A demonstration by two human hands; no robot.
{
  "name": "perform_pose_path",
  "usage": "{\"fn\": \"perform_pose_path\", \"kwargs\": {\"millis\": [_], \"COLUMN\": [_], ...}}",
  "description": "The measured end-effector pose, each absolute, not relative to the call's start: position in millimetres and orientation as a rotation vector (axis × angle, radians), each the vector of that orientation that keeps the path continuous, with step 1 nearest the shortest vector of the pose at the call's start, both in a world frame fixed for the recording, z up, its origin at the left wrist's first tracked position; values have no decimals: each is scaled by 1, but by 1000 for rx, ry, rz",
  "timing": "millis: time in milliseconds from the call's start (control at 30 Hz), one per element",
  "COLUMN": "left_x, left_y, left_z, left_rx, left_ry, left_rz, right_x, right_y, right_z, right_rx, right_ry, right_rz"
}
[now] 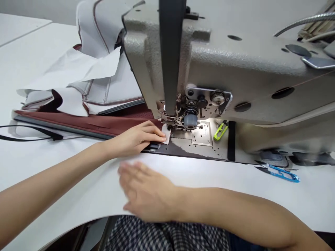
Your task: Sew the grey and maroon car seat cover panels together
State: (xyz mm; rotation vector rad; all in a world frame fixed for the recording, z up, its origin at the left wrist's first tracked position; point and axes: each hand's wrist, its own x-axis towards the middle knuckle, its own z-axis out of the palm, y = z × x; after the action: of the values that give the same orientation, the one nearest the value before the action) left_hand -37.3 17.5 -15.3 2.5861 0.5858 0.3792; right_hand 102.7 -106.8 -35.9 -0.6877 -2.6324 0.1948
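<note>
My left hand (pixel 138 137) lies with fingers stretched out over the end of a maroon fabric piece (pixel 86 122) with a dark grey edge strip. Its fingertips touch a small white piece (pixel 166 134) just left of the presser foot (pixel 170 126) of a sewing machine (pixel 222 76). The thumb side is toward me, and what lies under the palm is hidden. My right hand (pixel 150 191) is above the front of the white table, apart from the fabric. Blurred by motion, it shows extended fingers pointing left and nothing in them.
Grey-white panels with maroon seams (pixel 115 89) are heaped behind the maroon fabric. A black strap (pixel 49 132) loops at the left. A yellow-green thread snipper (pixel 221 131) lies on the machine bed; blue thread snips (pixel 284 173) rest on the white table (pixel 222 177).
</note>
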Motion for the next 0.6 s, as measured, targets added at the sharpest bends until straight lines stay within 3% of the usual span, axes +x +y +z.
{"fn": "perform_pose_path", "kwargs": {"millis": [100,300,600], "left_x": [-46,-44,-34], "left_y": [14,20,46], "left_z": [-21,-30,-40], "left_rx": [2550,2617,2787], "left_ry": [562,497,591], "left_rz": [411,534,683], "right_x": [129,186,188], "right_y": [-111,-64,-56], "right_z": [-25,-25,-41], "right_rx": [-550,-1268,-1285], "right_ry": [-2531,-2363,-2322], "right_rz": [209,-3,-3]}}
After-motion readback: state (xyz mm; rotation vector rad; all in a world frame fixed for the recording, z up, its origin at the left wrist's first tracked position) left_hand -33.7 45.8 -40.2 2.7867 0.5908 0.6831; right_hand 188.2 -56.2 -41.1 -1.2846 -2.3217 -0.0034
